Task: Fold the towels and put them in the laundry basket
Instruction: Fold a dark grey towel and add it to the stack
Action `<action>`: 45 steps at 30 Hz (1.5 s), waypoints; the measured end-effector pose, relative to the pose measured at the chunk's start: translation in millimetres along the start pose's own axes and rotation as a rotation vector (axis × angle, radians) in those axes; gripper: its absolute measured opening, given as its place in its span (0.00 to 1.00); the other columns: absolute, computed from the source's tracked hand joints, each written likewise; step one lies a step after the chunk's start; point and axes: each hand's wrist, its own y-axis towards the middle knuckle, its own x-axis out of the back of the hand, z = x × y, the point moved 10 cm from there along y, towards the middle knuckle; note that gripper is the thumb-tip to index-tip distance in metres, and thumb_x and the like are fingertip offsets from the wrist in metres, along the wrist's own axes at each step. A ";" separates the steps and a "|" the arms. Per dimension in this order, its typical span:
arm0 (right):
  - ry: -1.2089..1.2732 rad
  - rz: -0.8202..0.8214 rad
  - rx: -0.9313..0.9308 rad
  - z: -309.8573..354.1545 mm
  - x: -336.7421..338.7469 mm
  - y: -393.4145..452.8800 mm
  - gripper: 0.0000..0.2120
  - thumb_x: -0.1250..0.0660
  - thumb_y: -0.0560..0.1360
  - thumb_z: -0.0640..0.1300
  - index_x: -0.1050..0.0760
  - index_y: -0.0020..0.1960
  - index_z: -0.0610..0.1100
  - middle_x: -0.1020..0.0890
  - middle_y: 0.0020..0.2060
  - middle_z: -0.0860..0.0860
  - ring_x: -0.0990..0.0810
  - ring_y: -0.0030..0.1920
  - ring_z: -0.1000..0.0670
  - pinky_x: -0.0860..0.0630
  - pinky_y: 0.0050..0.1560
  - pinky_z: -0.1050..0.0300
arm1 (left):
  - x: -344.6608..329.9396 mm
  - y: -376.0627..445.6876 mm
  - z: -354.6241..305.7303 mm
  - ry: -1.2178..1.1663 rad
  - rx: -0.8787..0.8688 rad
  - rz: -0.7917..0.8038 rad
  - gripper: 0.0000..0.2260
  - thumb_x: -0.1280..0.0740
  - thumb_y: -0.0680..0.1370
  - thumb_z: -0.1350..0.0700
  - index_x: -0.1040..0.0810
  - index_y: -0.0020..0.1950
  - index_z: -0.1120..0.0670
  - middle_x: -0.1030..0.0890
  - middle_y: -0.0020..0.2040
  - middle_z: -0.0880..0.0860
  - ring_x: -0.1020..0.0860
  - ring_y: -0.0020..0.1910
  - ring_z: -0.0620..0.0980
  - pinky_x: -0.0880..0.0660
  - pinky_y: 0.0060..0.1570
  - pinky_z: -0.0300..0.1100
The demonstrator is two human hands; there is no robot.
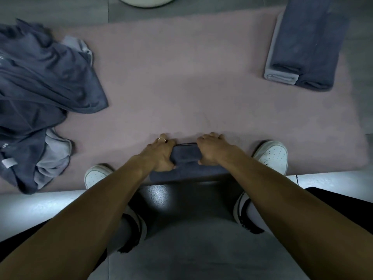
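Observation:
A dark grey towel (184, 158) lies bunched at the near edge of the pink mat (181, 77), between my feet. My left hand (159, 153) grips its left end, thumb curled under the cloth. My right hand (212, 150) grips its right end the same way. A pile of unfolded dark and light grey towels (40, 87) sits at the left of the mat. A stack of folded grey towels (302, 47) lies at the far right. The white rim of a round basket (147, 2) shows at the top edge.
My white shoes (272, 154) stand on the mat's near edge, one on each side of the towel. Grey floor tiles (181, 259) surround the mat. The mat's middle is bare pink fabric.

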 end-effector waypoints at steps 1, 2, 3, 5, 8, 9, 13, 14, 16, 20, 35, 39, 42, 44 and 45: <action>0.012 -0.021 0.013 0.8 0.3 -3.3 0.26 0.32 0.75 0.51 0.35 0.67 0.41 0.29 0.65 0.44 0.33 0.66 0.42 0.37 0.66 0.46 | 0.7 -2.1 -1.8 0.005 0.002 -0.005 0.36 0.28 0.69 0.47 0.39 0.74 0.47 0.36 0.67 0.55 0.33 0.67 0.57 0.33 0.66 0.50; 0.027 -0.034 0.025 1.9 0.1 -7.3 0.26 0.32 0.75 0.51 0.35 0.68 0.41 0.30 0.65 0.43 0.31 0.65 0.41 0.35 0.65 0.46 | 1.8 -5.3 -4.0 0.007 -0.001 -0.006 0.36 0.28 0.69 0.47 0.40 0.74 0.48 0.35 0.68 0.55 0.34 0.69 0.56 0.34 0.66 0.50; 0.039 -0.041 0.034 3.0 -0.7 -11.3 0.27 0.32 0.74 0.51 0.36 0.68 0.41 0.30 0.65 0.42 0.30 0.64 0.41 0.34 0.63 0.46 | 2.6 -8.2 -6.0 0.004 -0.004 -0.004 0.37 0.29 0.70 0.48 0.41 0.75 0.49 0.34 0.69 0.55 0.34 0.69 0.56 0.35 0.67 0.50; 0.038 -0.052 0.044 4.8 -2.2 -18.0 0.28 0.31 0.74 0.51 0.37 0.69 0.42 0.30 0.63 0.42 0.27 0.61 0.41 0.32 0.61 0.46 | 2.6 -14.5 -8.5 -0.043 0.007 0.003 0.36 0.29 0.70 0.51 0.41 0.74 0.48 0.31 0.68 0.54 0.32 0.68 0.56 0.34 0.66 0.49; -0.011 -0.085 0.047 7.9 -0.6 -27.8 0.30 0.31 0.74 0.51 0.37 0.71 0.43 0.31 0.62 0.42 0.26 0.59 0.41 0.30 0.59 0.47 | -0.3 -22.7 -10.1 -0.120 0.046 0.048 0.34 0.29 0.67 0.54 0.35 0.72 0.46 0.29 0.64 0.54 0.27 0.62 0.56 0.27 0.61 0.48; -0.028 -0.101 0.052 8.7 0.1 -31.6 0.30 0.31 0.74 0.51 0.37 0.71 0.44 0.32 0.63 0.43 0.27 0.60 0.41 0.30 0.60 0.47 | 0.1 -26.0 -12.3 -0.113 0.044 0.058 0.33 0.28 0.66 0.54 0.32 0.70 0.45 0.28 0.62 0.54 0.26 0.60 0.55 0.26 0.59 0.47; -0.076 -0.176 0.042 0.3 3.4 -54.2 0.29 0.32 0.72 0.50 0.36 0.70 0.46 0.29 0.63 0.44 0.28 0.62 0.42 0.32 0.61 0.51 | 24.1 -53.1 -34.8 0.219 -0.046 -0.141 0.27 0.30 0.70 0.47 0.31 0.68 0.45 0.22 0.60 0.51 0.26 0.60 0.53 0.32 0.59 0.44; -0.088 -0.201 0.022 -5.9 7.9 -61.4 0.28 0.32 0.72 0.50 0.36 0.70 0.46 0.29 0.63 0.45 0.28 0.62 0.43 0.33 0.61 0.51 | 30.6 -63.0 -43.2 0.274 -0.087 -0.215 0.28 0.31 0.71 0.44 0.33 0.69 0.46 0.23 0.60 0.51 0.26 0.59 0.54 0.33 0.59 0.45; -0.110 -0.249 -0.014 -18.7 22.6 -76.1 0.28 0.32 0.72 0.50 0.36 0.68 0.45 0.28 0.62 0.45 0.29 0.62 0.43 0.34 0.61 0.50 | 44.0 -82.6 -60.4 0.272 -0.160 -0.340 0.27 0.32 0.72 0.41 0.33 0.69 0.49 0.23 0.60 0.53 0.24 0.56 0.55 0.30 0.54 0.46; -0.173 -0.350 0.063 -18.4 67.8 -112.9 0.29 0.32 0.72 0.54 0.36 0.68 0.45 0.27 0.60 0.46 0.27 0.59 0.43 0.34 0.62 0.50 | 81.9 -116.8 -91.3 0.224 -0.256 -0.526 0.26 0.33 0.74 0.42 0.31 0.68 0.50 0.24 0.57 0.54 0.22 0.53 0.57 0.27 0.44 0.47; -0.082 -0.536 -0.111 -126.1 208.7 -231.5 0.18 0.36 0.75 0.48 0.31 0.63 0.47 0.21 0.57 0.47 0.22 0.54 0.43 0.25 0.51 0.51 | 237.1 -113.7 -179.8 -0.175 -0.311 -0.511 0.20 0.24 0.61 0.44 0.27 0.46 0.50 0.22 0.42 0.48 0.23 0.41 0.48 0.27 0.40 0.42; 0.074 -0.370 -0.228 -190.4 212.7 -216.9 0.19 0.36 0.76 0.47 0.31 0.65 0.46 0.23 0.61 0.45 0.25 0.59 0.44 0.32 0.54 0.57 | 243.4 -54.8 -208.9 -0.552 -0.286 -0.368 0.18 0.24 0.61 0.53 0.28 0.45 0.53 0.20 0.38 0.49 0.25 0.36 0.47 0.26 0.35 0.44; 0.269 -0.239 -0.279 -235.5 202.1 -201.2 0.13 0.34 0.75 0.47 0.28 0.58 0.46 0.23 0.57 0.47 0.25 0.57 0.45 0.30 0.57 0.53 | 252.1 -14.5 -235.4 -0.792 -0.319 -0.363 0.16 0.26 0.65 0.60 0.27 0.49 0.56 0.23 0.36 0.50 0.25 0.32 0.43 0.28 0.32 0.39; 0.386 -0.260 -0.298 -264.1 196.3 -192.8 0.09 0.30 0.71 0.49 0.28 0.48 0.49 0.22 0.50 0.49 0.24 0.52 0.46 0.29 0.52 0.55 | 255.6 12.3 -249.7 -0.862 -0.313 -0.360 0.14 0.28 0.68 0.63 0.26 0.51 0.56 0.22 0.37 0.50 0.24 0.33 0.42 0.27 0.31 0.37; 0.455 -0.292 -0.304 -276.8 193.0 -190.4 0.10 0.28 0.69 0.49 0.29 0.43 0.50 0.22 0.45 0.50 0.24 0.49 0.47 0.29 0.48 0.56 | 257.4 25.6 -257.1 -0.872 -0.326 -0.355 0.15 0.28 0.68 0.63 0.25 0.51 0.56 0.22 0.39 0.50 0.24 0.35 0.43 0.27 0.32 0.38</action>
